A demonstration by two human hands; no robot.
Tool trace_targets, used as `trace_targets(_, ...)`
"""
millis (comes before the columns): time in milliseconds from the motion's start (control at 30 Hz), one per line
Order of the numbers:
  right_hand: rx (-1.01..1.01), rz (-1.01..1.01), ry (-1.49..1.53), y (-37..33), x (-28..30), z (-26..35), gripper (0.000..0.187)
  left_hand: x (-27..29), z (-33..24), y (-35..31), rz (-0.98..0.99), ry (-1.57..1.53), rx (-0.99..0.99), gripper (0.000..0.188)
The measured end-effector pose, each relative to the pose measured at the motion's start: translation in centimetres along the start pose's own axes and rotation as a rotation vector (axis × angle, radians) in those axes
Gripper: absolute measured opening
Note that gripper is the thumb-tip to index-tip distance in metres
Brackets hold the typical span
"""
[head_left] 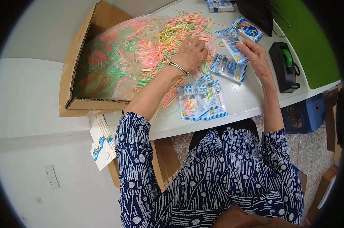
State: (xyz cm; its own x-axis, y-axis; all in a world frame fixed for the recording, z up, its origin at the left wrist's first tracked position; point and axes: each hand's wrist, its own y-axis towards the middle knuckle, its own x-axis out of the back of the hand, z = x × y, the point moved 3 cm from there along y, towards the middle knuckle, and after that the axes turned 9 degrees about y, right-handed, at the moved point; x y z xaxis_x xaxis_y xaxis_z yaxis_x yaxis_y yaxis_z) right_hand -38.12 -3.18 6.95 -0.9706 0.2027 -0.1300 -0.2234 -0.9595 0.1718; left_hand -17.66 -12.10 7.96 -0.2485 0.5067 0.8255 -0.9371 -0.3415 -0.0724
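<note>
- Pinching with the right hand (pixel 256 57), thumb against fingers, one long side of a blue-and-white film packet (pixel 230 42), slanted, with its striped ends clear of the grip; cannot tell of any contact between its lower end and the thicker packet (pixel 227 68) just beneath.
- Likely very light in that hand, with thin, glossy film, slick and quick to crease; best taken by a side edge or a striped end, not squeezed across the middle.
- Reaching with the left hand (pixel 190 54) into loose coloured sticks (pixel 187 28) on the surface (pixel 255 87), fingers bent downward; cannot tell whether grasping any, fingertips being partly hidden.
- Probably light, straight, fairly stiff sticks, apt to roll and perhaps to snap under sideways pressure; better gathered lengthwise in a small bundle, held softly near the middle.
- On the body side of the left hand, fanned packets (pixel 189 102), overlapping, with coloured contents showing through clear windows; likely to slide over one another, so best lifted singly by a striped end.
- Just below and left of the right hand, that thicker packet, lying flat; presumably firmer and a little heavier, to be held by both long sides.
- Well left of the left hand, a clear bag (pixel 115 53) inside a cardboard box (pixel 94 104); soft, slippery film, probably weighty in bulk, best held by gathered folds.
</note>
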Motion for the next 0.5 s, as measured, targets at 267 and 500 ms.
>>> trace_targets(267, -0.009, 0.006, 0.001, -0.1, 0.1, -0.9, 0.022, -0.5, -0.6, -0.7, -0.142, 0.146, -0.032, 0.016)
trace_targets(500, -0.057, 0.025, -0.003, 0.4, 0.4, -1.9, 0.021, -1.1, 0.0, -1.8, -0.275, -0.120, 0.139, 0.014)
